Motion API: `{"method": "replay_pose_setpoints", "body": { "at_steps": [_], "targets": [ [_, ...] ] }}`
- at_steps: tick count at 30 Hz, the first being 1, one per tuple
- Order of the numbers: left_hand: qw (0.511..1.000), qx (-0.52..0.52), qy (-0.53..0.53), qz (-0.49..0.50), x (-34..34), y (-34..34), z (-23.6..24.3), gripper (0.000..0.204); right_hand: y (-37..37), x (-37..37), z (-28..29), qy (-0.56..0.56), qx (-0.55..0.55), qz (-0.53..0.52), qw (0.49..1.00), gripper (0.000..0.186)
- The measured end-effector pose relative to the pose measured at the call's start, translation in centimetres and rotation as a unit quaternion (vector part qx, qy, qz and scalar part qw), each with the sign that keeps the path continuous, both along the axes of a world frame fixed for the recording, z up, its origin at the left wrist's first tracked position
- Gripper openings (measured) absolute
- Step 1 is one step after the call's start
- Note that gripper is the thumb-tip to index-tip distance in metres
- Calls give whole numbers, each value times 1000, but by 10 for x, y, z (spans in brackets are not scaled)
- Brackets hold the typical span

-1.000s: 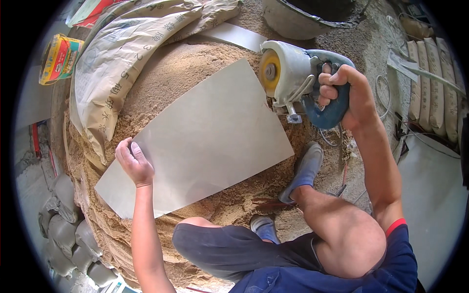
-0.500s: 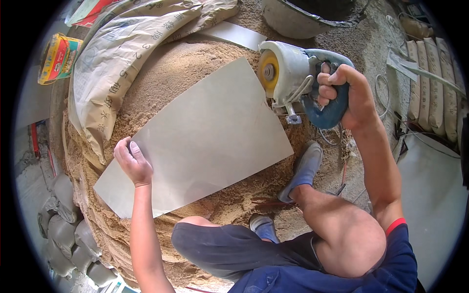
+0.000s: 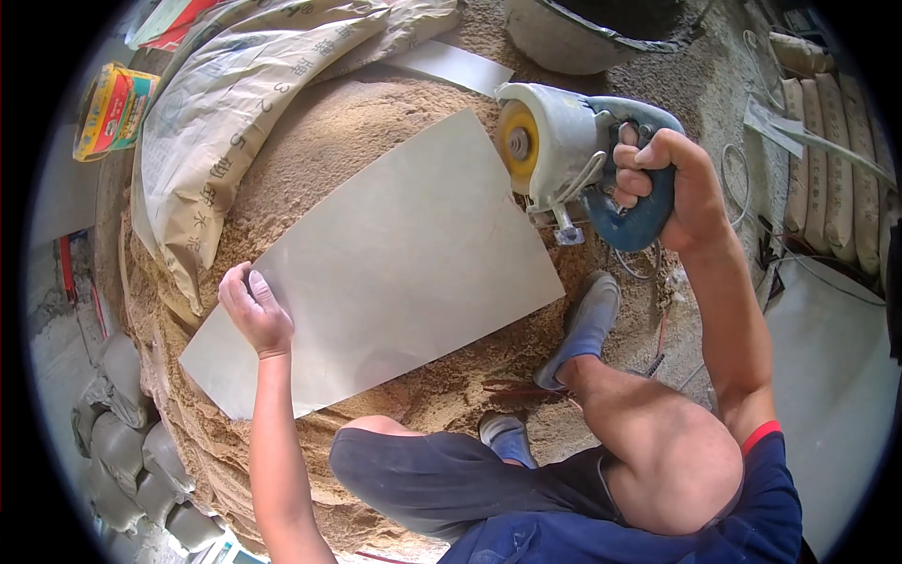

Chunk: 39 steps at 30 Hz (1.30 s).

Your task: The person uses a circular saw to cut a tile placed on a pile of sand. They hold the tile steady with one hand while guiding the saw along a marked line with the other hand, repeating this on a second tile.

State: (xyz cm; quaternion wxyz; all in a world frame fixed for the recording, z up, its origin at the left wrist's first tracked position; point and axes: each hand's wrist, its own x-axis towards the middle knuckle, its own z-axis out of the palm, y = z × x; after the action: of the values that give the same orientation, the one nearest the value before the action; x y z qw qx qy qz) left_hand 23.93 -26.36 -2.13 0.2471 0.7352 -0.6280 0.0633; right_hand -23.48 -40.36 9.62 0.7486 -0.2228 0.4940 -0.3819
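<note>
A large pale grey tile (image 3: 404,273) with a slanted far edge lies across a heap of sand. My left hand (image 3: 256,310) rests at its left part, the fingers curled over the far edge and the thumb on top. My right hand (image 3: 658,179) is closed round the blue handle of a handheld power cutter (image 3: 559,141). The cutter's yellow disc (image 3: 517,146) stands at the right edge of the tile, near its far corner. Whether the disc touches the tile, I cannot tell.
Sand (image 3: 366,117) spreads under and around the tile. Beyond it lie a paper sack (image 3: 244,113), a pale strip (image 3: 451,66) and a dark tub (image 3: 573,42). Stacked sacks (image 3: 827,164) and loose cable (image 3: 742,188) are at the right. My shoe (image 3: 587,324) is beside the tile's near right corner.
The cutter's handle and my right hand have shifted very slightly nearer and to the right, tilting the cutter a little. My left hand and the tile look unmoved.
</note>
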Motion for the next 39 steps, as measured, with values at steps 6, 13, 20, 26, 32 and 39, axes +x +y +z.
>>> {"method": "replay_pose_setpoints", "body": {
  "at_steps": [6, 13, 20, 26, 32, 39],
  "targets": [
    [1000, 0, 2, 1, 0, 0, 0, 21, 1, -4, 0, 0, 3, 11, 1000, 12],
    [1000, 3, 6, 5, 0, 0, -1, 21, 2, -6, -1, -9, 8, 17, 1000, 13],
    [1000, -3, 5, 2, -2, -1, 0, 21, 3, -11, -2, -28, 19, 21, 999, 14],
    [1000, 3, 2, 0, 0, 0, 1, 20, 3, -13, -4, -23, 27, 25, 999, 14],
    [1000, 5, 6, -2, 1, 1, -1, 19, 5, -11, -2, -18, 33, 11, 999, 13],
    [1000, 11, 1, 0, 4, 2, 0, 24, 5, -14, -7, -35, 40, 18, 998, 13]
  ]
}}
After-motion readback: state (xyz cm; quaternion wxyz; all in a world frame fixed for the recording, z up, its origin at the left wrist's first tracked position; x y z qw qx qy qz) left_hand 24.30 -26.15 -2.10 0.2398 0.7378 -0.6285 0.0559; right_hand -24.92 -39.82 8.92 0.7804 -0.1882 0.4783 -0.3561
